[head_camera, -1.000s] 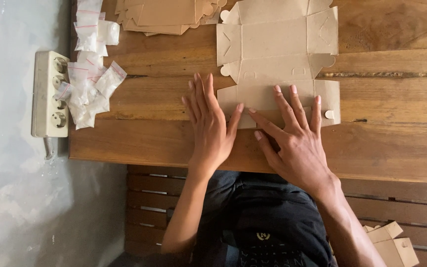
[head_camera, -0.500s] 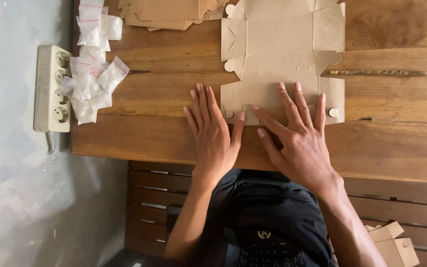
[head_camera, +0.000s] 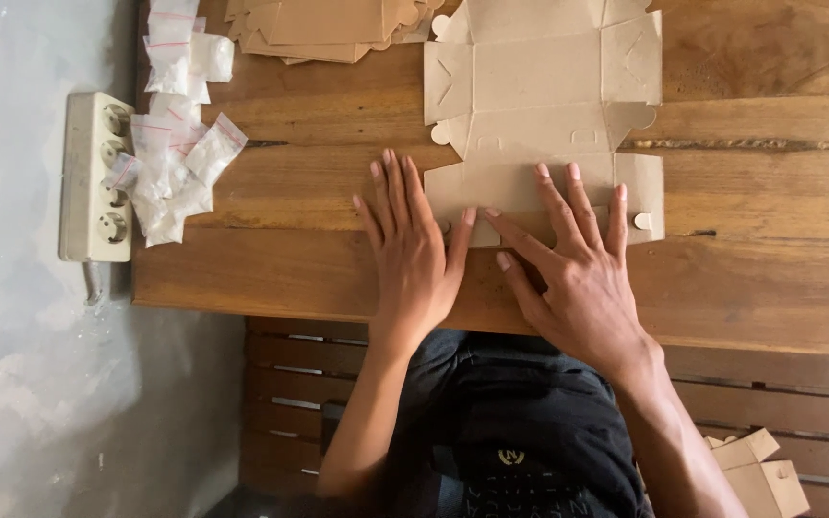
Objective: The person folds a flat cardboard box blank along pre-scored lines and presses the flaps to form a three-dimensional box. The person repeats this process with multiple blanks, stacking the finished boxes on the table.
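A flat, unfolded brown cardboard box blank (head_camera: pixel 539 77) lies on the wooden table (head_camera: pixel 769 278). My left hand (head_camera: pixel 413 251) rests flat with fingers spread at the blank's near left corner, thumb touching its edge. Pressing on the near flap of the blank is my right hand (head_camera: pixel 573 273), fingers spread over the cardboard. Neither hand grips anything.
A stack of more flat cardboard blanks (head_camera: pixel 323 24) lies at the far edge. Several small clear plastic bags (head_camera: pixel 175 144) are piled at the table's left end, beside a white power strip (head_camera: pixel 96 177). Folded boxes (head_camera: pixel 760 475) sit lower right on a slatted bench.
Both hands have stayed pressed on the near flap; the view shifted slightly, so the blank and table appear a little lower.
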